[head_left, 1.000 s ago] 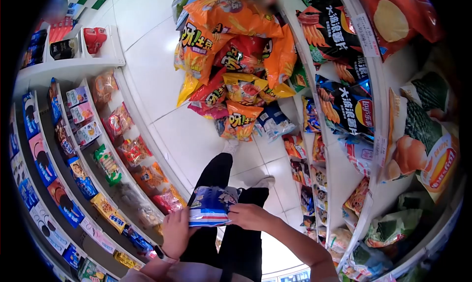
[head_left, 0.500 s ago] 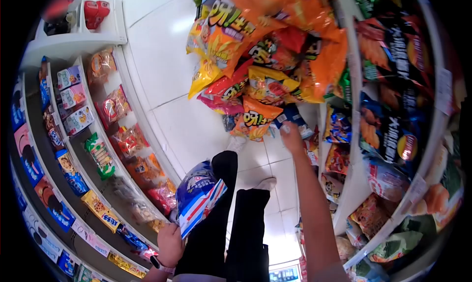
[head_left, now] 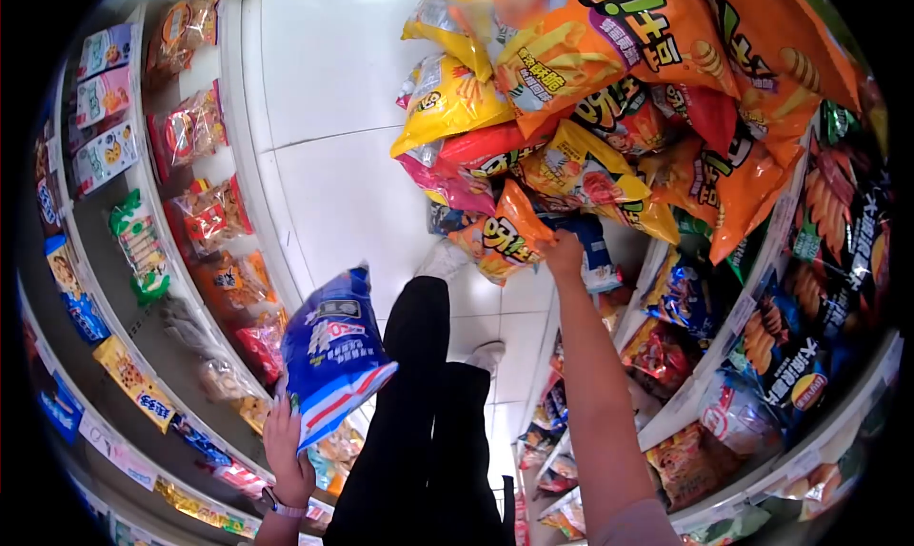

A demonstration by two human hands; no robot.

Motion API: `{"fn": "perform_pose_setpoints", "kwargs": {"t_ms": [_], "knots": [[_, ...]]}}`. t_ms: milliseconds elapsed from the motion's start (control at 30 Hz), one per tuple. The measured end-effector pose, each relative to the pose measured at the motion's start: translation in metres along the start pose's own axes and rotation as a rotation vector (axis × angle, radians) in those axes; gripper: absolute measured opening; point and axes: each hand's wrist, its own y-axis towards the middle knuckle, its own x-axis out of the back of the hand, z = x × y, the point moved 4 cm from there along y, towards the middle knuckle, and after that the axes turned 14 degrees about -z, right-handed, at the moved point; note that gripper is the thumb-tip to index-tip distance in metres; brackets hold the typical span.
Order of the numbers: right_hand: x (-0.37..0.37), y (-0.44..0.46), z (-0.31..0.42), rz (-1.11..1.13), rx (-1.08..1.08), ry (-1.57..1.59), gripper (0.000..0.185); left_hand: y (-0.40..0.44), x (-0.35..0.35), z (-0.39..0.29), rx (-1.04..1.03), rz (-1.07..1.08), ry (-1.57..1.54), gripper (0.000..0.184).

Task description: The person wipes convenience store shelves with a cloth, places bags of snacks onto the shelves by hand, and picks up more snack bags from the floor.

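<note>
A blue, puffed snack bag (head_left: 335, 332) with a red-and-white striped end is in my left hand (head_left: 288, 454), gripped by its lower left edge beside my leg. My right hand (head_left: 564, 253) reaches forward and pinches the right corner of a small orange snack bag (head_left: 505, 237). The fingertips there are partly hidden. This orange bag sits at the near side of a heap of snack bags, among them a yellow bag (head_left: 449, 99) and a large orange bag (head_left: 624, 51). A dark blue bag (head_left: 595, 251) lies just behind my right hand.
Shelves with packaged cakes (head_left: 190, 122) and biscuit packs (head_left: 133, 375) run along the left. On the right, shelves hold black chip bags (head_left: 809, 308) and other snacks. White floor tiles (head_left: 333, 179) lie between them, with my shoes (head_left: 486, 357) on them.
My right hand has come to the orange bag's corner from beside the dark blue bag. My left hand has swung the blue bag outward to the left. The view has shifted closer to the heap.
</note>
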Motion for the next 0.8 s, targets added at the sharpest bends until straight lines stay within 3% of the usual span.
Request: {"fn": "perform_pose_setpoints", "kwargs": {"t_ms": [100,133,167,233,300,333,467,533,633,733,800], "knots": [[0.011,-0.036,0.016,0.176,-0.025,0.239,0.033,0.007,0.006,-0.012,0.077,0.044,-0.008,0.033],[0.020,-0.052,0.028,0.208,0.069,0.251,0.028,0.008,0.007,-0.017,0.029,0.087,0.031,0.035],[0.046,-0.069,0.053,0.303,0.041,0.069,0.028,0.009,0.010,-0.023,-0.021,0.130,0.070,0.039],[0.098,-0.103,0.099,0.308,0.334,-0.062,0.013,0.006,0.012,-0.037,-0.158,0.185,0.159,0.050],[0.135,-0.137,0.126,0.237,0.708,-0.179,0.014,0.005,0.011,-0.052,-0.359,0.199,0.185,0.044],[0.159,-0.154,0.143,0.274,0.755,-0.083,0.013,0.005,0.012,-0.065,-0.449,0.191,0.211,0.042],[0.250,-0.214,0.201,0.363,1.018,0.079,0.015,0.017,0.024,-0.104,-0.473,0.263,0.116,0.026],[0.280,-0.227,0.220,0.421,1.043,0.227,0.015,0.015,0.025,-0.107,-0.512,0.338,0.116,0.021],[0.296,-0.231,0.228,0.480,1.072,0.119,0.016,0.015,0.036,-0.110,-0.623,0.330,0.126,0.017],[0.300,-0.223,0.237,0.322,1.091,0.177,0.016,0.021,0.049,-0.116,-0.686,0.304,0.178,0.016],[0.298,-0.221,0.243,0.351,1.104,0.167,0.015,0.025,0.059,-0.122,-0.675,0.253,0.197,0.016]]}}
